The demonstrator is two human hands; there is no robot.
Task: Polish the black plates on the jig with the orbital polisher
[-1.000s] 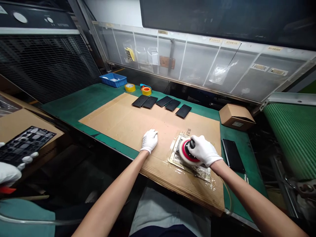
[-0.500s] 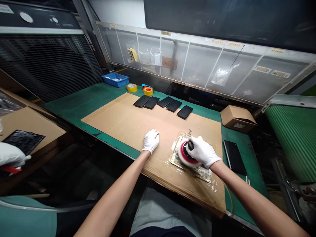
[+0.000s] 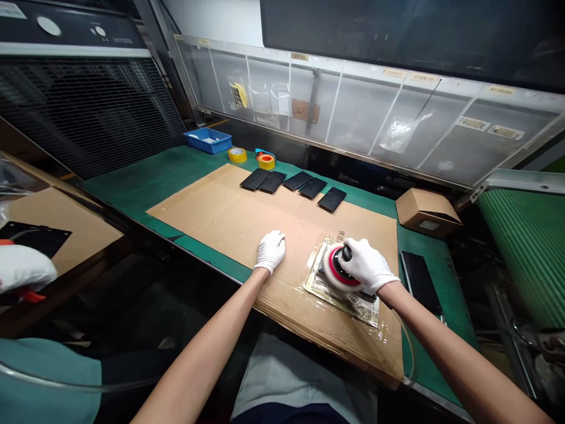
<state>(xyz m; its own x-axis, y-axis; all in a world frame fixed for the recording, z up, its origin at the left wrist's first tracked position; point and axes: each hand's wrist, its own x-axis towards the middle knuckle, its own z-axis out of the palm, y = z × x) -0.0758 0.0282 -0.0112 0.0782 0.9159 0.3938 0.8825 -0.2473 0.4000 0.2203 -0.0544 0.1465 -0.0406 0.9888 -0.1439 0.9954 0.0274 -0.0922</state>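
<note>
My right hand (image 3: 367, 265), in a white glove, is closed round a round red-and-white sander (image 3: 336, 270). The sander's pad presses on a flat part lying in a taped plastic fixture (image 3: 327, 290) on the cardboard sheet (image 3: 229, 218). My left hand (image 3: 270, 249), also gloved, rests on the cardboard to the left of the fixture with its fingers curled loosely and nothing in it. A thin hose (image 3: 409, 347) runs from the sander along my right arm.
Several black plates (image 3: 293, 184) lie in a row at the far edge of the cardboard. Another black plate (image 3: 421, 275) lies right of it on the green mat. A small carton (image 3: 427, 212), tape rolls (image 3: 237, 154) and a blue tray (image 3: 208, 141) stand behind. A co-worker's gloved hand (image 3: 23, 268) is at the left.
The sander has shifted slightly over the fixture under my right hand. The co-worker at the left has lowered a black part onto their own bench. My left hand has stayed put.
</note>
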